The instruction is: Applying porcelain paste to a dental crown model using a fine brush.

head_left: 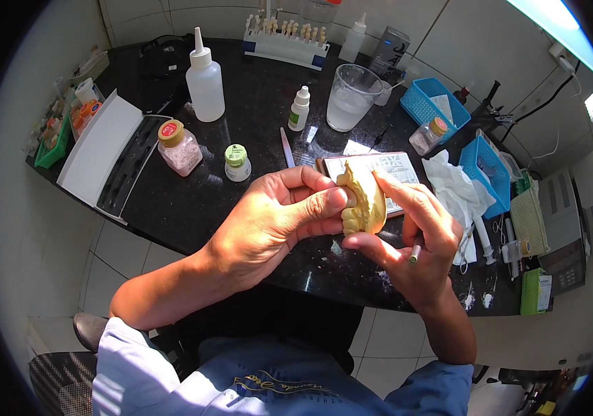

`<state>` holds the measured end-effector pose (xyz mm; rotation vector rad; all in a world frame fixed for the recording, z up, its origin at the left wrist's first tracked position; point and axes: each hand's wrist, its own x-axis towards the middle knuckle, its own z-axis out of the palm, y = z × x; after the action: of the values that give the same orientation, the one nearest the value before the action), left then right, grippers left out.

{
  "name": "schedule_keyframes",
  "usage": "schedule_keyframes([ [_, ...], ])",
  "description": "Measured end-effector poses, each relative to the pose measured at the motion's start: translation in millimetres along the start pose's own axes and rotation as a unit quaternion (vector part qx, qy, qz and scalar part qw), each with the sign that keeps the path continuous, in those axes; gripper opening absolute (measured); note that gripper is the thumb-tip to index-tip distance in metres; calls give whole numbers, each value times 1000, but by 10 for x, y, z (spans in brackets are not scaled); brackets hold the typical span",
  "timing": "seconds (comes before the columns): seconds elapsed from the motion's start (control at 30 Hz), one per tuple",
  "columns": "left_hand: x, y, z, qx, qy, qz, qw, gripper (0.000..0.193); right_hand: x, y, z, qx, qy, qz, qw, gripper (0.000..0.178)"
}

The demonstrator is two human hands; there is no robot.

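A yellow plaster dental cast (366,204), with moulded teeth along its left edge, is held up over the front of the black table. My right hand (425,229) grips its right side between thumb and fingers. A slim rod-like handle (416,251) is also tucked in that hand, its end pointing towards me. My left hand (276,215) is closed, with thumb and fingers pressed to the toothed side of the cast. Something pale shows by the left thumb tip; I cannot make out if it is separate. Behind the cast lies a white palette (402,166) with a brown edge.
Behind my left hand stand a pink powder jar (180,149), a green-capped jar (237,164) and a nozzle bottle (206,87). A glass jug (350,97) of cloudy liquid and a shade-tab rack (286,45) stand farther back. White tissue (452,187) and blue baskets (435,104) are at right.
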<state>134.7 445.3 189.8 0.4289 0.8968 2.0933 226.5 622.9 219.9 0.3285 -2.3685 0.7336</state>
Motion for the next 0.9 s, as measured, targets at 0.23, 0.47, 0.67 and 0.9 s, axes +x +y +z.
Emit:
schedule_keyframes([
  [0.23, -21, 22, -4, 1, 1, 1, 1000, 14, -6, 11, 5, 2, 11, -16, 1000, 64],
  [0.47, -67, 34, 31, -7, -11, 11, 1000, 14, -1, -51, -22, -1, 6, -6, 1000, 63],
  [0.67, -100, -38, 25, -35, 5, 15, 999, 16, 1, -44, -3, -14, 28, -25, 999, 62],
  [0.9, -103, -69, 37, -55, 32, 10, 998, 26, -24, -51, -1, -19, 13, 17, 1000, 61],
])
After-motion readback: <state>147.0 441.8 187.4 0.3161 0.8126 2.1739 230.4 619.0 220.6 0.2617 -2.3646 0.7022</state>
